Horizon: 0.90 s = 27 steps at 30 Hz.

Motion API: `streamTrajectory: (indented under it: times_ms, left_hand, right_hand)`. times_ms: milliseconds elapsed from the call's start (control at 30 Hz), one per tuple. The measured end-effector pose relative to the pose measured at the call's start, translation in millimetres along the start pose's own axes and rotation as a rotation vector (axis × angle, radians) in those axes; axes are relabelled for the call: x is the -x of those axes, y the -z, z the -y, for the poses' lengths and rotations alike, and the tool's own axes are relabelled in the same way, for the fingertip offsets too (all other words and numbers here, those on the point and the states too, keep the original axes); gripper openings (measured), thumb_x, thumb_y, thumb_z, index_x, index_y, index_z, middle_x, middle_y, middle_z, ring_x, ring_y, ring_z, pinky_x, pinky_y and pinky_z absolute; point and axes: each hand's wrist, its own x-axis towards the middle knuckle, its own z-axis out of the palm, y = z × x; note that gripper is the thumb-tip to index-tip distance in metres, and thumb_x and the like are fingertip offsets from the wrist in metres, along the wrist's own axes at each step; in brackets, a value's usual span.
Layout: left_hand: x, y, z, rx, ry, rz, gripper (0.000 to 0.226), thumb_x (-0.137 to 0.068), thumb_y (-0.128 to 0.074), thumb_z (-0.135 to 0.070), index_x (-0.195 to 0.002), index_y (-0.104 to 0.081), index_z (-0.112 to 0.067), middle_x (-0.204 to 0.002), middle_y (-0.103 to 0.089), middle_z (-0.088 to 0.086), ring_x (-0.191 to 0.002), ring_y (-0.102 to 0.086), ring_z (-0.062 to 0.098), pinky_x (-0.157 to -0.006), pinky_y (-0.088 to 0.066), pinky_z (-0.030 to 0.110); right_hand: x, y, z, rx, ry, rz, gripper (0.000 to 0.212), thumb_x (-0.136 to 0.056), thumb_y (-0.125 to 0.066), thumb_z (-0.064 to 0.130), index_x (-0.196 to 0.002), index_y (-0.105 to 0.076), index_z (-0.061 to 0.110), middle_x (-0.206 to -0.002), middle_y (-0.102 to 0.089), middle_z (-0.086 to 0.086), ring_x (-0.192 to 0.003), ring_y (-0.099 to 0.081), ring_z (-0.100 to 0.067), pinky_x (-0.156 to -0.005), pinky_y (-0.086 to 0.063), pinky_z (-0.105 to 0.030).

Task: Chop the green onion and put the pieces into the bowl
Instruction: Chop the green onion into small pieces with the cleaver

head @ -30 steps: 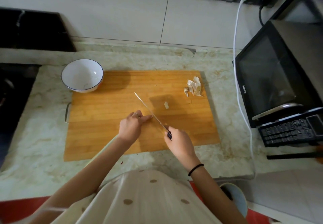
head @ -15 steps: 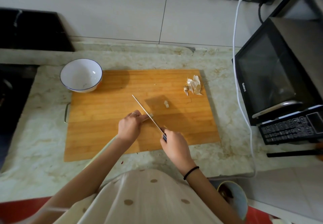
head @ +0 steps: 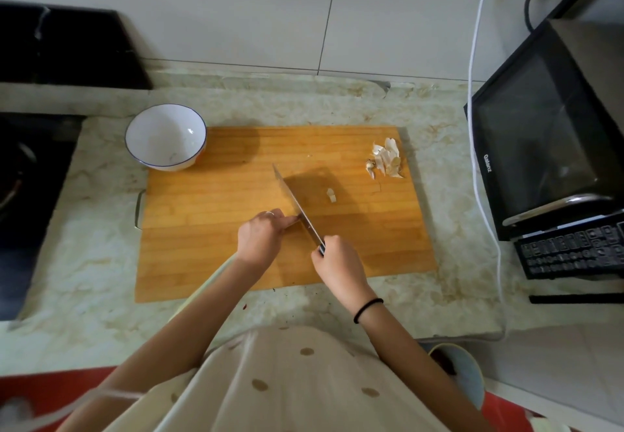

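Right hand (head: pixel 337 263): fingers wrapped round the handle of a cleaver (head: pixel 293 197), blade over the wooden cutting board (head: pixel 202 229), pointing away and to the left. Left hand (head: pixel 260 237): fingers curled, knuckles beside the blade's flat, holding down the green onion (head: pixel 197 288), whose pale stalk showed only along the forearm's edge. Bowl (head: pixel 158 128): white, blue-rimmed, at the board's far left corner on the counter (head: pixel 84 246). Garlic skins (head: pixel 386 161): far right corner. One small pale piece (head: pixel 331 195): right of the blade.

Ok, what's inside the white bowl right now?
The white bowl shows only its bare white inside with a faint mark near the bottom; no chopped pieces visible. Its rim hides the near inner wall.
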Motion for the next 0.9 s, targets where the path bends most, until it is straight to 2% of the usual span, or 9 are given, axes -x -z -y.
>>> streamTrajectory:
  times_ms: [167, 300, 433, 567, 700, 767, 900]
  left_hand:
    - [1, 0, 2, 0.013, -0.015, -0.027, 0.053, -0.061, -0.063, 0.009, -0.089, -0.073, -0.035, -0.062, -0.059, -0.005, -0.047, -0.054, 0.021, -0.035, -0.027, 0.017]
    - [2, -3, 5, -0.004, -0.005, -0.008, 0.046, -0.069, -0.067, 0.007, -0.093, -0.073, -0.031, -0.070, -0.063, -0.003, -0.054, -0.059, 0.024, -0.038, -0.031, 0.019]
    - [4, -1, 9, 0.009, -0.065, -0.013, 0.050, -0.058, -0.076, 0.006, -0.092, -0.074, -0.031, -0.069, -0.066, -0.005, -0.050, -0.059, 0.020, -0.036, -0.032, 0.015]
    - [7, 1, 14, 0.008, -0.115, 0.011, 0.057, -0.053, -0.081, 0.004, -0.098, -0.072, -0.032, -0.070, -0.068, -0.006, -0.046, -0.058, 0.016, -0.033, -0.038, 0.016]
    - [8, -1, 18, -0.024, -0.171, -0.009, 0.059, -0.058, -0.077, 0.006, -0.104, -0.071, -0.030, -0.077, -0.069, -0.006, -0.045, -0.057, 0.015, -0.031, -0.039, 0.018]
    - [8, -2, 17, -0.029, -0.189, -0.032, 0.052, -0.061, -0.076, 0.005, -0.101, -0.072, -0.028, -0.080, -0.069, -0.005, -0.044, -0.057, 0.017, -0.031, -0.039, 0.017]
    - [7, -2, 17, -0.040, -0.204, -0.058, 0.044, -0.058, -0.075, 0.009, -0.089, -0.074, -0.023, -0.086, -0.070, -0.006, -0.044, -0.058, 0.017, -0.032, -0.038, 0.016]
  right_hand:
    - [-13, -4, 3, -0.044, -0.023, 0.017, 0.033, -0.091, -0.048, 0.014, -0.060, -0.035, 0.017, -0.055, -0.039, 0.001, -0.046, -0.038, -0.014, -0.042, -0.026, -0.025]
    - [-20, 4, 0, -0.120, -0.036, 0.035, 0.034, -0.088, -0.048, 0.013, -0.058, -0.032, 0.015, -0.052, -0.035, -0.001, -0.044, -0.035, -0.018, -0.045, -0.024, -0.027]
    - [-24, 10, -6, -0.262, -0.101, 0.006, 0.034, -0.087, -0.048, 0.012, -0.059, -0.029, 0.015, -0.050, -0.031, -0.002, -0.042, -0.036, -0.021, -0.047, -0.028, -0.029]
    - [-20, 19, -15, -0.237, -0.088, -0.096, 0.036, -0.088, -0.049, 0.013, -0.058, -0.029, 0.014, -0.050, -0.029, 0.000, -0.045, -0.030, -0.019, -0.049, -0.023, -0.029]
    - [-4, 25, -16, -0.118, -0.013, -0.059, 0.040, -0.092, -0.049, 0.016, -0.058, -0.027, 0.015, -0.050, -0.029, 0.002, -0.043, -0.028, -0.015, -0.044, -0.018, -0.025]
    - [5, 22, -13, -0.017, 0.030, -0.029, 0.039, -0.093, -0.048, 0.018, -0.058, -0.030, 0.016, -0.051, -0.034, 0.002, -0.043, -0.033, -0.012, -0.039, -0.017, -0.020]
    - [15, 6, -9, 0.036, 0.060, -0.006, 0.031, -0.091, -0.048, 0.018, -0.063, -0.038, 0.012, -0.053, -0.039, 0.001, -0.045, -0.036, -0.011, -0.042, -0.021, -0.024]
